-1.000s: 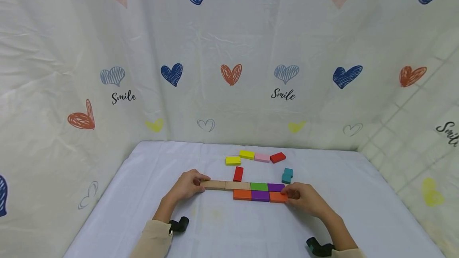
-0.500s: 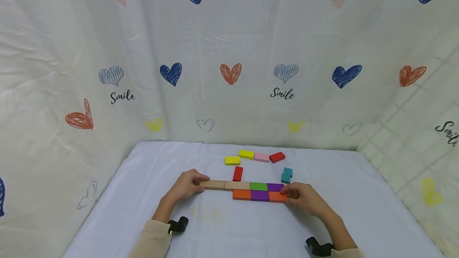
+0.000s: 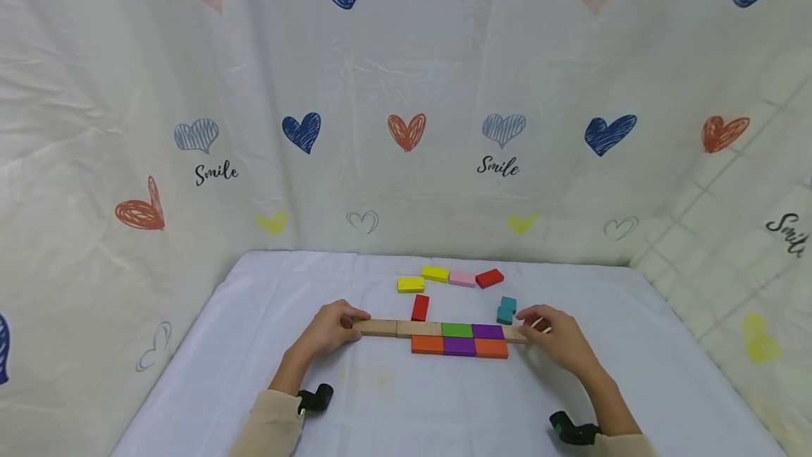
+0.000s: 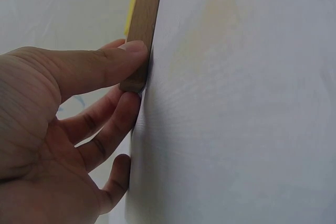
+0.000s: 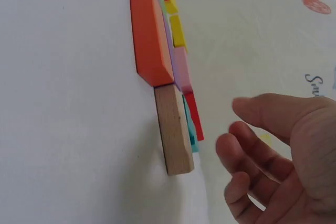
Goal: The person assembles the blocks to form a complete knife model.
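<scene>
In the head view, a person's left hand (image 3: 331, 323) pinches the outer end of the left wooden block (image 3: 379, 328). From there a straight row runs rightward across the white cloth (image 3: 368, 415): the middle wooden block (image 3: 419, 328), a green block (image 3: 457, 330), a purple block (image 3: 488, 331) and the right wooden block (image 3: 512, 334). Touching the near side of this row lie an orange block (image 3: 428, 345), a second purple block (image 3: 459, 347) and another orange block (image 3: 491, 348). The right hand (image 3: 558, 338) is at the far right end, thumb and fingertips slightly parted. Behind the row lie a red block (image 3: 420, 307) and, farther right, a pair of teal blocks (image 3: 505, 314). Deeper still are a yellow block (image 3: 411, 285), another yellow block (image 3: 435, 273), a pink block (image 3: 462, 278) and a tilted red block (image 3: 490, 278).

In the left wrist view, the thumb (image 4: 105, 66) presses the wooden face near its end, with one fingertip just below that end; the fingers behind are partly hidden, so how far they wrap is hard to say.

In the right wrist view, the right wooden block meets the orange block's corner. The right hand is beside it, apart, holding nothing, its fingers loosely bent and a modest gap between thumb and fingertips.
</scene>
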Tool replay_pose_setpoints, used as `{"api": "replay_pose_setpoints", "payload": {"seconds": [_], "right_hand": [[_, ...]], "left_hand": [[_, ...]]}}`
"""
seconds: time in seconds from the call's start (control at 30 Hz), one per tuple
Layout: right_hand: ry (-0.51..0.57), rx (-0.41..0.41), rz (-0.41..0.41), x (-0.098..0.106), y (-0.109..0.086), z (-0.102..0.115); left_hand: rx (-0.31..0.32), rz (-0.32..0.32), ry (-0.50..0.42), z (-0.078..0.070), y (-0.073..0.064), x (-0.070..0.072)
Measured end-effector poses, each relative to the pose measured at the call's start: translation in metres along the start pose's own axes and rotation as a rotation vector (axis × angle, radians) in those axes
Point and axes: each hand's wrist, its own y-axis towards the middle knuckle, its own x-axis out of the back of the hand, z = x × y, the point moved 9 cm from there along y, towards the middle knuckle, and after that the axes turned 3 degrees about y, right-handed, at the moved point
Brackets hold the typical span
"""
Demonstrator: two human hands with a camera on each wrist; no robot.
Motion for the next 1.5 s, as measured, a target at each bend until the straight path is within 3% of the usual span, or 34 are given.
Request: {"api": "replay_pose_setpoints", "payload": {"seconds": [0.2,0.57,0.77,1.2,1.5], "right_hand": [[0.013,-0.025,-0.041,0.011,0.012,-0.013],[0.071,-0.059,0.122,-0.004,0.055,-0.030],[0.057,-0.070,0.161,-0.012,0.069,-0.038],[0.013,-0.073,0.133,-0.009,0.073,-0.043],[0.052,-0.017,0.120,0.010,0.053,-0.042]], "left_hand": [[-0.001,0.001,-0.008,0.001,0.000,-0.002],[0.013,-0.009,-0.011,0.002,-0.001,0.001],[0.020,-0.007,-0.021,0.000,-0.002,0.001],[0.032,-0.008,-0.014,-0.002,-0.003,0.001],[0.035,-0.003,-0.014,-0.002,-0.003,0.001]]}}
